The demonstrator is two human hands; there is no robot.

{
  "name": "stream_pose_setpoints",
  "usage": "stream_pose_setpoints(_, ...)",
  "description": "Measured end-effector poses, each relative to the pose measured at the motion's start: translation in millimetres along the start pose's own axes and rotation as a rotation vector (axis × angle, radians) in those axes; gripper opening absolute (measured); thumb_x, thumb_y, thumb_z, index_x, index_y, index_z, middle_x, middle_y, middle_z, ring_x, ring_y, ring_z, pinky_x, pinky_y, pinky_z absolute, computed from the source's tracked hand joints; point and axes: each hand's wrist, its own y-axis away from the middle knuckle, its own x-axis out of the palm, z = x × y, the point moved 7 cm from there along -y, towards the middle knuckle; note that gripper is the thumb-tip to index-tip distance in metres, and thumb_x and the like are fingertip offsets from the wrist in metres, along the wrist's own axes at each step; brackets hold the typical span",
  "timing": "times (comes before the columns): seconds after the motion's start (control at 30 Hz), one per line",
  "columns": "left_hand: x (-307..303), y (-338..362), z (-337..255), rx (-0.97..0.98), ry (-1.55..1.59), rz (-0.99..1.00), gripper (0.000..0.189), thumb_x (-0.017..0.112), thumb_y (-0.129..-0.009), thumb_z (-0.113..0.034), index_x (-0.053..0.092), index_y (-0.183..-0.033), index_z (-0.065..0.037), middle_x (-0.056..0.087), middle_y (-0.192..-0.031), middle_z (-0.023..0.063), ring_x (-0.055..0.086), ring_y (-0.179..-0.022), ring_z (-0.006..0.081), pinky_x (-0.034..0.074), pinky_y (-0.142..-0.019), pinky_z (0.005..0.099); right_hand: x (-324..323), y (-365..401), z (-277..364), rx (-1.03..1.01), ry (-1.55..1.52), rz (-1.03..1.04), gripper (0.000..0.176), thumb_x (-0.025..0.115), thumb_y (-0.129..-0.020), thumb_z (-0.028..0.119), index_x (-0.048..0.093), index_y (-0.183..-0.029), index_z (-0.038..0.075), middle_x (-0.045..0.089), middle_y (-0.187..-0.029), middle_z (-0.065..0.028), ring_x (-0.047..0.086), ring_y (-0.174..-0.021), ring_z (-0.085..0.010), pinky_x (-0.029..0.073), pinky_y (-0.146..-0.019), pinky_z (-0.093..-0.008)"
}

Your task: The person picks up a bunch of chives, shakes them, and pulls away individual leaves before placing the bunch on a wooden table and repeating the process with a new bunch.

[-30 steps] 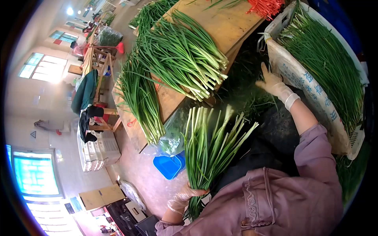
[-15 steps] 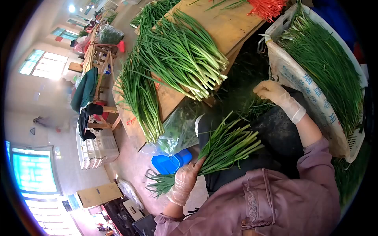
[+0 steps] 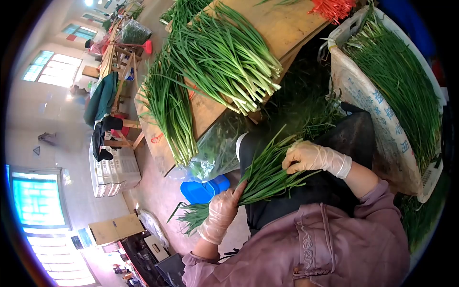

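My left hand (image 3: 222,213), in a clear thin glove, is closed around a bunch of garlic chives (image 3: 262,185) held over my lap. The leaf tips hang out past that hand to the left, and the pale stalk ends point right. At the stalk end, my right hand (image 3: 308,158), also gloved, has its fingers curled and pinched against the chives. How many stalks it grips is hidden behind the fingers. Above my hands, a large pile of chives (image 3: 224,62) and a smaller bundle (image 3: 174,112) lie on the wooden table.
A white basket (image 3: 432,184) lined with a printed sack (image 3: 368,103) stands at right, full of chives. Red ties (image 3: 331,8) lie on the wooden table (image 3: 270,26). Beneath are a blue bin (image 3: 198,192) and a clear plastic bag (image 3: 215,146). Loose trimmings (image 3: 311,119) lie near my knees.
My right hand has come down and left from beside the basket to the stalk ends of the held bunch, and its fingers now close there. My left hand keeps its grip.
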Motion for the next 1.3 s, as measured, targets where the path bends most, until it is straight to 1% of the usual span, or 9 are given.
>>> stream_pose_setpoints(0.07, -1, -1, 0, -0.012, 0.093, -0.017, 0.062, 0.061, -0.066, -0.006, 0.044, -0.123, -0.022, 0.050, -0.061, 0.0052, 0.054, -0.052, 0.0216, 0.043, -0.047, 0.0330, 1, -1, -5, 0.035, -0.230, -0.028, 0.016, 0.064, -0.073, 0.014, 0.063, -0.086, 0.005, 0.062, -0.080, -0.0065, 0.058, -0.078, -0.0220, 0.046, -0.070, -0.0305)
stream_pose_setpoints(0.17, 1, -4, 2, -0.081, 0.135, 0.029, 0.060, 0.062, -0.068, -0.010, 0.043, -0.124, -0.023, 0.055, -0.064, 0.0075, 0.057, -0.056, 0.0245, 0.045, -0.050, 0.0346, -25, 0, 12, -0.075, 0.357, -0.317, 0.020, 0.065, -0.069, 0.018, 0.063, -0.084, 0.005, 0.059, -0.075, -0.0066, 0.056, -0.073, -0.0226, 0.046, -0.068, -0.0299)
stream_pose_setpoints(0.6, 34, -13, 5, -0.237, 0.253, 0.296, 0.059, 0.058, -0.075, -0.018, 0.035, -0.128, -0.028, 0.060, -0.072, 0.0125, 0.060, -0.065, 0.0298, 0.047, -0.055, 0.0389, 27, -12, 68, -0.406, 0.599, -0.161, 0.014, 0.064, -0.071, 0.021, 0.064, -0.082, 0.012, 0.056, -0.074, 0.0008, 0.052, -0.070, -0.0180, 0.044, -0.059, -0.0304)
stream_pose_setpoints(0.67, 32, -12, 2, -0.157, 0.156, 0.198, 0.062, 0.054, -0.071, -0.006, 0.037, -0.128, -0.024, 0.054, -0.066, 0.0126, 0.058, -0.056, 0.0290, 0.046, -0.049, 0.0381, 11, -11, 87, -0.471, 0.097, -0.228, 0.018, 0.067, -0.069, 0.020, 0.066, -0.086, 0.012, 0.058, -0.075, 0.0002, 0.053, -0.070, -0.0161, 0.043, -0.061, -0.0287)
stream_pose_setpoints(0.8, 41, -4, 3, -0.096, 0.073, 0.098, 0.065, 0.052, -0.069, -0.001, 0.038, -0.129, -0.021, 0.050, -0.063, 0.0102, 0.054, -0.051, 0.0268, 0.045, -0.046, 0.0353, -45, 8, 137, -0.485, -0.030, -0.316, 0.016, 0.066, -0.073, 0.018, 0.067, -0.086, 0.008, 0.062, -0.074, 0.0023, 0.054, -0.068, -0.0127, 0.042, -0.063, -0.0264)
stream_pose_setpoints(0.93, 34, -2, -1, -0.033, 0.069, -0.030, 0.066, 0.055, -0.066, -0.002, 0.039, -0.128, -0.019, 0.049, -0.063, 0.0080, 0.053, -0.051, 0.0244, 0.044, -0.045, 0.0347, -88, 28, 133, -0.361, 0.519, -0.631, 0.022, 0.063, -0.073, 0.014, 0.063, -0.095, 0.009, 0.061, -0.077, -0.0004, 0.055, -0.070, -0.0143, 0.043, -0.061, -0.0258)
stream_pose_setpoints(1.07, 30, 0, -3, -0.017, 0.097, -0.081, 0.065, 0.058, -0.066, -0.004, 0.039, -0.127, -0.016, 0.050, -0.063, 0.0072, 0.054, -0.053, 0.0236, 0.043, -0.046, 0.0349, -73, 14, 20, 0.332, 1.370, -0.258, 0.027, 0.061, -0.070, 0.008, 0.060, -0.097, 0.009, 0.057, -0.080, -0.0069, 0.058, -0.073, -0.0201, 0.049, -0.056, -0.0286)
stream_pose_setpoints(1.13, 30, -1, -2, -0.024, 0.110, -0.079, 0.065, 0.058, -0.066, -0.004, 0.039, -0.127, -0.015, 0.051, -0.064, 0.0076, 0.054, -0.053, 0.0241, 0.043, -0.047, 0.0349, -42, 1, 17, -0.027, 0.962, -0.296, 0.010, 0.060, -0.068, 0.012, 0.059, -0.078, 0.012, 0.054, -0.073, -0.0031, 0.058, -0.072, -0.0196, 0.049, -0.053, -0.0298)
stream_pose_setpoints(1.3, 29, 2, -1, 0.004, 0.202, -0.099, 0.067, 0.059, -0.064, -0.003, 0.037, -0.127, -0.011, 0.054, -0.067, 0.0086, 0.054, -0.054, 0.0257, 0.043, -0.047, 0.0351, 3, -35, -5, -0.075, 0.939, -0.067, 0.015, 0.061, -0.070, 0.016, 0.055, -0.083, 0.011, 0.052, -0.080, -0.0034, 0.054, -0.079, -0.0212, 0.046, -0.065, -0.0328)
